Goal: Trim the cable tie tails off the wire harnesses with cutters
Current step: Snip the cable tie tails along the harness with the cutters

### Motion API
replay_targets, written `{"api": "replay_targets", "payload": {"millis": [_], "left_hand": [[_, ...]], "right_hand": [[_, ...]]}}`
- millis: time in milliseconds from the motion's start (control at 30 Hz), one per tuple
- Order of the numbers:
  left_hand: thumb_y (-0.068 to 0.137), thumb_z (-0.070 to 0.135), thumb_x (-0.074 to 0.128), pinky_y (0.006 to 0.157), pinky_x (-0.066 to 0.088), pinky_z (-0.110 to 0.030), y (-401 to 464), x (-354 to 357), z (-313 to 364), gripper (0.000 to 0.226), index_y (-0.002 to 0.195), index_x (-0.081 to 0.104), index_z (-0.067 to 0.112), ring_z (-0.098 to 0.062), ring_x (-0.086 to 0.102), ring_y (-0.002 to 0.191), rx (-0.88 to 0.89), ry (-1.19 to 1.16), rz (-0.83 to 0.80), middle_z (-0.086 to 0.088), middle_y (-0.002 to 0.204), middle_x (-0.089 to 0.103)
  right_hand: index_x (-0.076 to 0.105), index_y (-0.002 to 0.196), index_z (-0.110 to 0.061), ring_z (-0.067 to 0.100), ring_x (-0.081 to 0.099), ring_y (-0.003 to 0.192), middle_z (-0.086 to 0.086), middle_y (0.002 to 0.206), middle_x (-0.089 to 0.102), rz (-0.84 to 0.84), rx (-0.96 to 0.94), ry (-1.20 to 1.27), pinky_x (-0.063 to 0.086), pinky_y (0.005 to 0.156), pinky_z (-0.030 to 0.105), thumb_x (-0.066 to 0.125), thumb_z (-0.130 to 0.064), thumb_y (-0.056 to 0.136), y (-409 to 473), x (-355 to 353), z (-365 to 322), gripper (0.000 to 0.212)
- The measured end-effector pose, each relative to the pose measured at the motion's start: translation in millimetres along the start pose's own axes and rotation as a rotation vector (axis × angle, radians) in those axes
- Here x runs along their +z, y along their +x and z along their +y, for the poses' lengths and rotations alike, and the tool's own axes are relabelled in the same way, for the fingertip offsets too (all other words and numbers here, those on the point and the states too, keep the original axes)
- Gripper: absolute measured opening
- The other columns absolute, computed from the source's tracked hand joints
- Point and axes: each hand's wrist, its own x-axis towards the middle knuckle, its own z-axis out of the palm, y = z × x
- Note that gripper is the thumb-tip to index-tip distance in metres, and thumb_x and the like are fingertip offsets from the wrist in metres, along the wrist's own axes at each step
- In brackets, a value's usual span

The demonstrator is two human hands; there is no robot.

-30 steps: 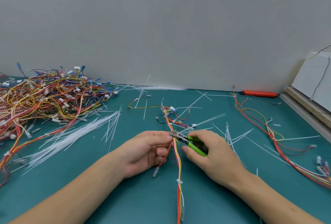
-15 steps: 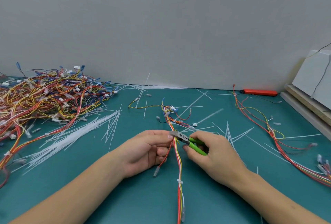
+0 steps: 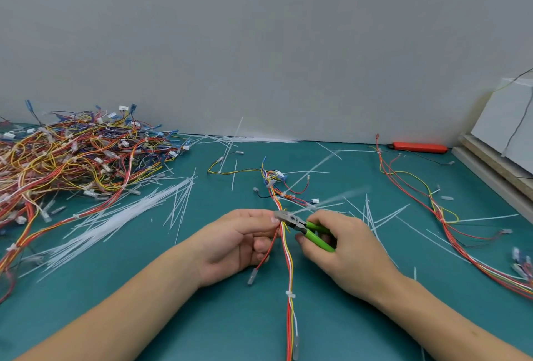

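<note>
A wire harness (image 3: 289,262) of red, white and yellow wires runs from the mat's near edge up through the middle. My left hand (image 3: 233,241) pinches it near the top, fingers closed on the wires. My right hand (image 3: 343,248) grips green-handled cutters (image 3: 313,231), whose metal jaws sit against the harness right at my left fingertips. A blurred white cable tie tail (image 3: 331,199) slants up and to the right from the jaws. Lower on the harness sits a short white cable tie (image 3: 290,294).
A big pile of harnesses (image 3: 72,158) fills the left. A bundle of white cable ties (image 3: 115,219) and cut tails lie scattered on the green mat (image 3: 202,317). Another harness (image 3: 444,216) trails at right, an orange knife (image 3: 418,147) by the wall, boards (image 3: 496,170) far right.
Both hands stay almost where they were. The white tie tail at the cutter jaws now appears blurred and shifted slightly; the cutters' jaws remain at the harness.
</note>
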Motion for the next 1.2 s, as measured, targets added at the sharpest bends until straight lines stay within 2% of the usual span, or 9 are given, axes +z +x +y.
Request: {"api": "replay_targets", "payload": {"millis": [133,233,367,567,667,800,867,1033,1200], "left_hand": [[0.090,0.014,0.064,0.051,0.039,-0.018,0.2,1.4,0.0,0.023,0.112,0.067,0.009,-0.005,0.041,0.051,0.003,-0.039,0.028,0.008,0.065,0.056],[0.091,0.014,0.063,0.051,0.040,-0.018,0.4,2.9,0.9,0.017,0.105,0.072,0.012,-0.005,0.041,0.051,0.005,-0.049,0.027,0.007,0.066,0.057],[0.091,0.015,0.063,0.050,0.040,-0.019,-0.1,3.2,1.1,0.015,0.097,0.077,0.015,-0.005,0.042,0.050,0.007,-0.041,0.020,0.007,0.065,0.057],[0.092,0.014,0.063,0.050,0.039,-0.019,0.5,2.3,0.2,0.019,0.106,0.076,0.012,-0.006,0.041,0.051,-0.002,-0.030,0.020,0.005,0.071,0.058],[0.092,0.014,0.063,0.051,0.038,-0.019,-0.1,2.7,1.0,0.017,0.103,0.077,0.013,-0.005,0.040,0.050,-0.001,-0.025,0.023,0.005,0.071,0.058],[0.088,0.016,0.065,0.052,0.036,-0.019,-0.4,2.1,0.4,0.021,0.106,0.074,0.012,-0.005,0.039,0.051,-0.001,-0.022,0.043,0.006,0.067,0.047],[0.088,0.016,0.065,0.052,0.035,-0.019,-0.1,2.5,0.0,0.020,0.106,0.072,0.012,-0.005,0.040,0.051,0.003,-0.015,0.045,0.008,0.066,0.052],[0.092,0.013,0.062,0.053,0.034,-0.020,0.1,2.8,1.1,0.013,0.091,0.075,0.014,-0.004,0.041,0.049,0.014,-0.002,0.036,0.006,0.070,0.061],[0.090,0.014,0.064,0.054,0.033,-0.021,-0.6,2.0,0.8,0.010,0.093,0.074,0.013,-0.005,0.040,0.050,0.008,-0.008,0.033,0.004,0.073,0.059]], "right_hand": [[0.067,0.116,-0.035,0.002,0.059,0.100,-0.021,0.103,0.064,-0.054,-0.022,0.009,0.049,0.091,0.028,0.059,-0.058,0.087,2.5,-0.4,-0.4,0.038],[0.066,0.126,-0.034,0.001,0.057,0.112,-0.022,0.114,0.064,-0.042,-0.034,0.026,0.047,0.101,0.031,0.060,-0.057,0.089,1.2,-1.6,0.4,0.044],[0.067,0.121,-0.033,0.003,0.059,0.106,-0.022,0.107,0.064,-0.029,-0.037,0.040,0.048,0.096,0.032,0.058,-0.059,0.088,1.8,-1.2,-0.1,0.043],[0.057,0.079,-0.034,0.017,0.053,0.070,-0.010,0.071,0.056,0.003,-0.006,0.027,0.047,0.062,0.037,0.062,-0.058,0.085,1.5,2.9,3.0,0.025],[0.062,0.087,-0.034,0.011,0.055,0.077,-0.014,0.076,0.058,-0.004,-0.022,0.017,0.047,0.068,0.030,0.061,-0.059,0.086,2.2,2.8,3.4,0.025],[0.068,0.122,-0.038,-0.003,0.055,0.112,-0.026,0.112,0.064,-0.051,-0.073,0.020,0.042,0.096,0.017,0.059,-0.058,0.089,2.6,0.2,2.5,0.039],[0.068,0.119,-0.036,-0.001,0.056,0.109,-0.024,0.109,0.065,-0.047,-0.068,0.028,0.043,0.093,0.019,0.058,-0.059,0.089,2.0,-0.2,2.3,0.039],[0.057,0.080,-0.033,0.009,0.053,0.074,-0.014,0.070,0.055,-0.014,-0.036,0.002,0.039,0.063,0.025,0.057,-0.061,0.087,1.8,2.2,4.0,0.029],[0.067,0.099,-0.034,0.006,0.056,0.088,-0.019,0.085,0.061,-0.013,-0.061,0.019,0.047,0.077,0.027,0.058,-0.060,0.088,0.9,2.5,4.0,0.030]]}}
